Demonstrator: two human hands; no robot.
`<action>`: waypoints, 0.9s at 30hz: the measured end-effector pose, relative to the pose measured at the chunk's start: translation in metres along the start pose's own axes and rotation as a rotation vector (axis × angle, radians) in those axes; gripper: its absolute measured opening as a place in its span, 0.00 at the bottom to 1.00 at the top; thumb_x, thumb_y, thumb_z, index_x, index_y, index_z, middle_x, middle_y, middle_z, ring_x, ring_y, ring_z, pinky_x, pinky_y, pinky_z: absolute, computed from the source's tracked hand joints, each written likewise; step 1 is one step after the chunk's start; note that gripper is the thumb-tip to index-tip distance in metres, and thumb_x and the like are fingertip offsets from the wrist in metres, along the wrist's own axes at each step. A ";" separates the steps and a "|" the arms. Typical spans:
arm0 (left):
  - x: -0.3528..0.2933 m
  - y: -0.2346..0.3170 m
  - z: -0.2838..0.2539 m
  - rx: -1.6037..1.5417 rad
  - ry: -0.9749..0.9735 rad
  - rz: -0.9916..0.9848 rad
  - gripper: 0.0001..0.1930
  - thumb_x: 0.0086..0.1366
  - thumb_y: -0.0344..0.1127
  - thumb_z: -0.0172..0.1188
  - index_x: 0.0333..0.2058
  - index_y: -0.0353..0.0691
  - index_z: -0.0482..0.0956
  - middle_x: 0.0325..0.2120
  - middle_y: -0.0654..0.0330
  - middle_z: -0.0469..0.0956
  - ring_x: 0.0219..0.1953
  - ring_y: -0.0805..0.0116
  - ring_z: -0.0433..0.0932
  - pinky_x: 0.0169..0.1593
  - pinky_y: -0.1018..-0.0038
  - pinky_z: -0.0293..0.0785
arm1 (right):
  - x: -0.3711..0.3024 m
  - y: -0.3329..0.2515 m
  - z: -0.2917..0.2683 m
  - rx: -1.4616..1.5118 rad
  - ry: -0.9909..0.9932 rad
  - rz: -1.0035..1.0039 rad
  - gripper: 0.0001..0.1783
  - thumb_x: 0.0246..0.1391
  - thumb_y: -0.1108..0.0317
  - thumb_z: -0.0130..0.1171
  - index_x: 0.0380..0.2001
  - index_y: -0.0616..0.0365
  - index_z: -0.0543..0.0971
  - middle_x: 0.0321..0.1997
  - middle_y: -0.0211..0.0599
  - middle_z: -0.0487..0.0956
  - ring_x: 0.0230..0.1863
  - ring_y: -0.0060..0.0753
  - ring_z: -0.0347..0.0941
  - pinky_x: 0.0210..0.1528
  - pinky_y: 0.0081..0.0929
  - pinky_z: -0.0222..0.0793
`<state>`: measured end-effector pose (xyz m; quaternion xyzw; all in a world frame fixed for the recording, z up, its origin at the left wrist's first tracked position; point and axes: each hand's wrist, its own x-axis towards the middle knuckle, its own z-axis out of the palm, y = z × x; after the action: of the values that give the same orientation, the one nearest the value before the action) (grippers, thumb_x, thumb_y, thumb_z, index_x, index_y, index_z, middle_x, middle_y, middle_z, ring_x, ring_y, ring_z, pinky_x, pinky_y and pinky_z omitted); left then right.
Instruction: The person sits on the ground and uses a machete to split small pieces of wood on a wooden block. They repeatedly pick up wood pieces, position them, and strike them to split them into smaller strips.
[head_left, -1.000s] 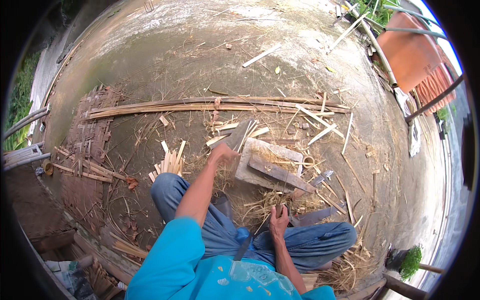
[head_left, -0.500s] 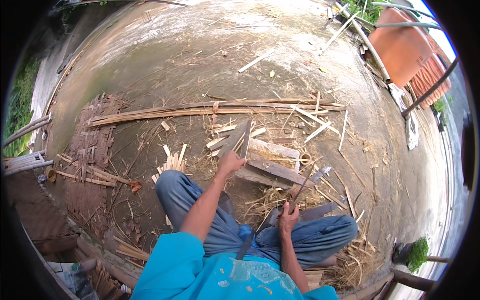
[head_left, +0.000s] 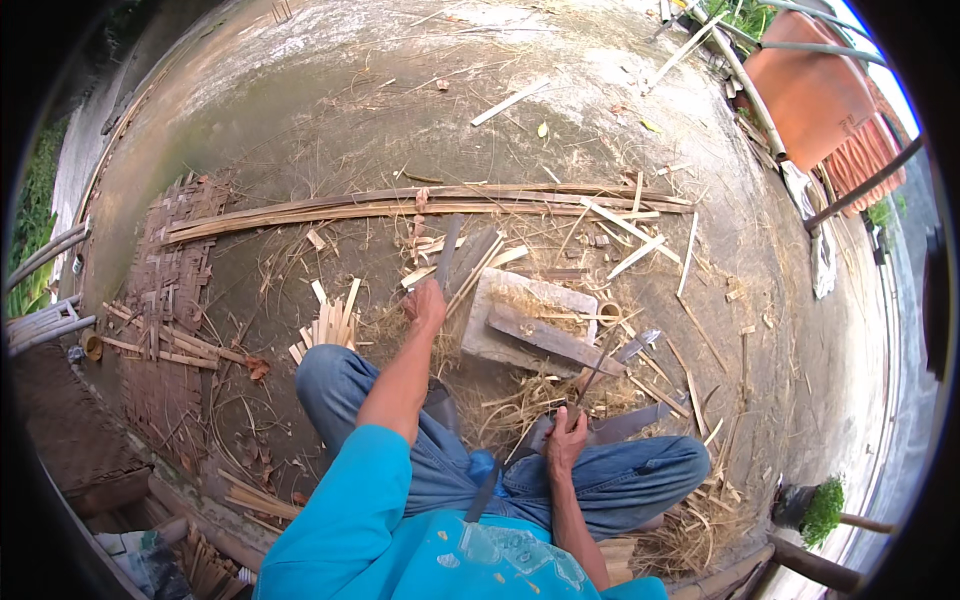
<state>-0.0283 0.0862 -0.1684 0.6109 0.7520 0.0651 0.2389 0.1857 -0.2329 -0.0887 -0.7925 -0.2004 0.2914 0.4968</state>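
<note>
My left hand (head_left: 425, 305) is closed round a flat, dark bamboo strip (head_left: 449, 250) that points away from me, left of a pale block (head_left: 482, 320). Beside that strip lie several more dark-faced split bamboo pieces (head_left: 474, 258). In my right hand (head_left: 567, 437), above my right shin, is a knife with a narrow dark blade (head_left: 602, 362) slanting up and to the right. Just ahead of it a dark wooden plank (head_left: 545, 338) rests on the pale block. A second, wider metal blade (head_left: 635, 346) lies beyond the knife tip.
A tied bundle of long bamboo strips (head_left: 330, 215) stretches across the ground ahead. Short pale slats (head_left: 328, 325) stand near my left knee. A bamboo ring (head_left: 608, 312) sits by the block. Woven matting (head_left: 165, 300) lies at left, and shavings (head_left: 700, 530) heap at right.
My left hand has moved left with the strip, away from the plank, uncovering more of the pale block. My right hand keeps the knife in almost the same place.
</note>
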 end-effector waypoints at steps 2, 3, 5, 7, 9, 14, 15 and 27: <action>-0.010 0.012 0.001 0.013 -0.108 -0.037 0.10 0.68 0.35 0.56 0.40 0.41 0.86 0.42 0.50 0.86 0.50 0.45 0.83 0.59 0.47 0.71 | 0.002 0.000 0.001 0.018 0.010 0.040 0.15 0.66 0.58 0.60 0.41 0.60 0.75 0.21 0.32 0.74 0.17 0.25 0.72 0.21 0.28 0.66; -0.013 0.014 0.002 0.031 -0.105 0.001 0.10 0.68 0.35 0.56 0.38 0.41 0.86 0.41 0.50 0.86 0.49 0.45 0.84 0.58 0.48 0.72 | 0.005 0.001 0.002 0.031 0.011 0.055 0.15 0.66 0.58 0.60 0.41 0.61 0.74 0.21 0.32 0.74 0.17 0.25 0.72 0.21 0.28 0.66; -0.023 0.015 0.006 0.068 -0.099 0.077 0.11 0.68 0.36 0.56 0.36 0.40 0.86 0.40 0.51 0.86 0.47 0.46 0.85 0.56 0.50 0.73 | 0.006 0.003 0.003 -0.016 0.002 0.035 0.15 0.67 0.57 0.60 0.41 0.60 0.75 0.25 0.32 0.76 0.18 0.23 0.72 0.20 0.26 0.67; -0.026 0.015 0.011 0.118 -0.077 0.100 0.10 0.68 0.35 0.56 0.37 0.40 0.86 0.40 0.50 0.86 0.48 0.47 0.85 0.54 0.51 0.73 | 0.006 0.006 0.004 -0.050 -0.013 0.023 0.16 0.67 0.56 0.60 0.42 0.59 0.75 0.26 0.31 0.76 0.18 0.22 0.72 0.20 0.25 0.68; -0.027 0.013 0.017 0.144 -0.038 0.136 0.10 0.67 0.35 0.57 0.38 0.40 0.86 0.41 0.50 0.86 0.48 0.48 0.85 0.52 0.51 0.73 | 0.007 0.010 0.004 -0.074 -0.030 0.019 0.16 0.67 0.56 0.60 0.42 0.59 0.76 0.25 0.31 0.76 0.18 0.22 0.71 0.20 0.25 0.67; -0.018 0.013 0.023 0.098 -0.096 0.028 0.10 0.66 0.33 0.58 0.40 0.39 0.85 0.43 0.48 0.85 0.50 0.47 0.84 0.51 0.48 0.73 | 0.006 0.005 0.007 -0.060 -0.020 0.008 0.14 0.66 0.59 0.60 0.40 0.60 0.76 0.22 0.30 0.74 0.17 0.23 0.71 0.20 0.26 0.66; -0.017 0.017 0.018 0.066 -0.113 -0.005 0.09 0.66 0.32 0.58 0.40 0.36 0.85 0.43 0.48 0.86 0.48 0.48 0.85 0.50 0.49 0.74 | 0.004 0.001 0.009 -0.036 -0.014 0.004 0.14 0.66 0.60 0.60 0.40 0.61 0.75 0.20 0.30 0.73 0.17 0.23 0.71 0.21 0.27 0.65; -0.065 0.063 -0.102 -0.938 -0.755 0.031 0.09 0.73 0.36 0.60 0.44 0.37 0.75 0.40 0.52 0.87 0.35 0.72 0.85 0.39 0.77 0.80 | 0.023 -0.041 0.012 0.268 -0.062 0.076 0.15 0.66 0.59 0.62 0.46 0.59 0.77 0.29 0.29 0.76 0.24 0.21 0.73 0.24 0.23 0.70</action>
<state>-0.0082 0.0596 -0.0359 0.4319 0.4973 0.1720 0.7325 0.1942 -0.1933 -0.0618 -0.7168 -0.1445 0.3585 0.5804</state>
